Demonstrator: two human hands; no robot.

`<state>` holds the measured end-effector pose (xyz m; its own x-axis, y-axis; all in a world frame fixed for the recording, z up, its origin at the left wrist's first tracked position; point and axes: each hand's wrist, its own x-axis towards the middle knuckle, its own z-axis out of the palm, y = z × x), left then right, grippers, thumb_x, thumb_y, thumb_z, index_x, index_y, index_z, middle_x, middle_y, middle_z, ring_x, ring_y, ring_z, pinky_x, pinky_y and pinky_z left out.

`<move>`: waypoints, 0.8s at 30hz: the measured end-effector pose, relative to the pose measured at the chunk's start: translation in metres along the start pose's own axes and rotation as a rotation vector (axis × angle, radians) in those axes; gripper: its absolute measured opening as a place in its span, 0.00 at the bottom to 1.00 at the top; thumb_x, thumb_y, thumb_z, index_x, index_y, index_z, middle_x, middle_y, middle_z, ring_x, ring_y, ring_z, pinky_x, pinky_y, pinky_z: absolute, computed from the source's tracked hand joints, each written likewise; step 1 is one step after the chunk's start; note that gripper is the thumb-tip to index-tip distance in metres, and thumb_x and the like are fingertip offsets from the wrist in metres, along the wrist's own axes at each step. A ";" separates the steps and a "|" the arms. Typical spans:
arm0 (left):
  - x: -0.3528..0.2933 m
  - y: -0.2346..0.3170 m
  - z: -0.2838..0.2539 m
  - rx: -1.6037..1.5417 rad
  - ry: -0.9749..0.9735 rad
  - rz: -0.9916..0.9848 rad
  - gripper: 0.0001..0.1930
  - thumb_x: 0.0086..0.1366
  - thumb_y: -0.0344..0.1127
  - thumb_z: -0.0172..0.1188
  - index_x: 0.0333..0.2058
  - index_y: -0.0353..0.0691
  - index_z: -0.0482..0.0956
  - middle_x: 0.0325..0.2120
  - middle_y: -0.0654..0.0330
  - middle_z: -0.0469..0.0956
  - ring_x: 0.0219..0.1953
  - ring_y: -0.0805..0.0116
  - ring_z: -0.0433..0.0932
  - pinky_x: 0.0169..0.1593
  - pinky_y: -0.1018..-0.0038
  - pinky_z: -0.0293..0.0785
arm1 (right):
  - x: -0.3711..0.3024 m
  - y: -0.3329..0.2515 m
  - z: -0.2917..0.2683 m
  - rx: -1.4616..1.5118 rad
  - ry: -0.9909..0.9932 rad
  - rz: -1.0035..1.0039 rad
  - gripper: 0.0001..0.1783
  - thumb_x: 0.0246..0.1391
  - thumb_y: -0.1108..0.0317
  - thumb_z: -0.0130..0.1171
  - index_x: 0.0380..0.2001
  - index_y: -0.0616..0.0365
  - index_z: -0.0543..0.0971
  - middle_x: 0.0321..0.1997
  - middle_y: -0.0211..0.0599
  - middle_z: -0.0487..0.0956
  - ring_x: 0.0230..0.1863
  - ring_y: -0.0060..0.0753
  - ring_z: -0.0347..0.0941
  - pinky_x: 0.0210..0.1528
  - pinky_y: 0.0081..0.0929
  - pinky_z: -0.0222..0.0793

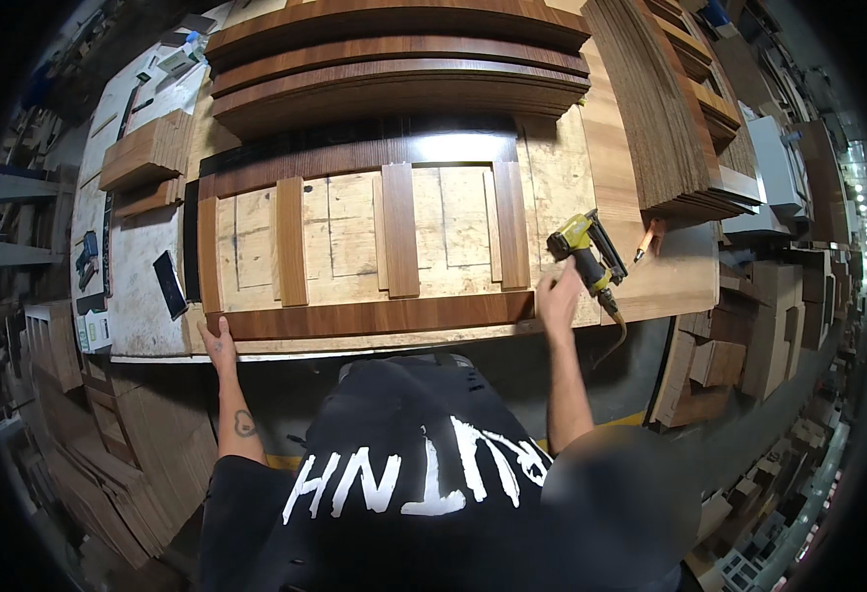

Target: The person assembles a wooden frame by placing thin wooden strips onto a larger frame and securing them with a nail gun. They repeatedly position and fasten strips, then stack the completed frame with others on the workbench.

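On the workbench lies a brown wooden frame (pixel 374 319), with a front rail, a dark back board and several upright slats between them. My left hand (pixel 220 345) grips the frame's near left corner, thumb against the rail's end. Right of the frame, a yellow and black nail gun (pixel 591 252) has an air hose running from its handle. My right hand (pixel 559 298) is beside the handle, thumb and fingers apart. Its fingertips are at the handle without wrapping round it; whether they touch is hard to tell.
Long brown boards (pixel 404 84) are stacked behind the frame. Another tall stack (pixel 646 109) stands at the right, near an orange-handled tool (pixel 649 240). Short wood blocks (pixel 147 153) and a dark phone-like slab (pixel 170 285) lie left. The workbench's front edge (pixel 355 350) is close to my body.
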<state>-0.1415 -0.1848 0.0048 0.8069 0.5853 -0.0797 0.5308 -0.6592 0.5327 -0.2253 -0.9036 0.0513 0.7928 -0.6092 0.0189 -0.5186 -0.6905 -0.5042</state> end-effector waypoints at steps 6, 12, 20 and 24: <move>-0.006 -0.001 0.006 -0.097 -0.018 -0.001 0.44 0.71 0.55 0.59 0.72 0.30 0.50 0.68 0.37 0.62 0.70 0.44 0.62 0.72 0.62 0.57 | -0.062 -0.022 0.010 0.259 -0.152 0.290 0.44 0.54 0.71 0.59 0.73 0.64 0.54 0.67 0.63 0.70 0.67 0.61 0.67 0.70 0.43 0.62; -0.017 0.024 0.010 -0.203 -0.007 -0.010 0.48 0.69 0.61 0.57 0.72 0.30 0.50 0.72 0.38 0.54 0.73 0.42 0.55 0.73 0.59 0.52 | -0.054 0.023 0.013 0.564 -0.226 0.211 0.42 0.56 0.82 0.53 0.74 0.65 0.52 0.65 0.49 0.74 0.64 0.37 0.72 0.65 0.30 0.68; -0.190 0.165 0.078 -0.066 -0.421 0.761 0.37 0.66 0.46 0.62 0.66 0.27 0.63 0.66 0.43 0.64 0.71 0.47 0.57 0.74 0.55 0.48 | -0.059 0.035 0.018 0.840 -0.224 0.251 0.40 0.60 0.82 0.54 0.73 0.68 0.53 0.69 0.52 0.71 0.68 0.37 0.69 0.66 0.29 0.66; -0.297 0.266 0.120 0.069 -0.656 1.218 0.44 0.60 0.47 0.69 0.70 0.40 0.60 0.70 0.44 0.57 0.72 0.46 0.56 0.72 0.41 0.44 | -0.051 0.030 0.003 0.947 -0.341 0.330 0.40 0.60 0.80 0.57 0.73 0.67 0.54 0.69 0.51 0.71 0.67 0.36 0.70 0.65 0.29 0.67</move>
<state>-0.2091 -0.5905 0.0689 0.7290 -0.6844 0.0129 -0.5931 -0.6220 0.5112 -0.2801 -0.8919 0.0323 0.7822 -0.4681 -0.4111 -0.3801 0.1642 -0.9102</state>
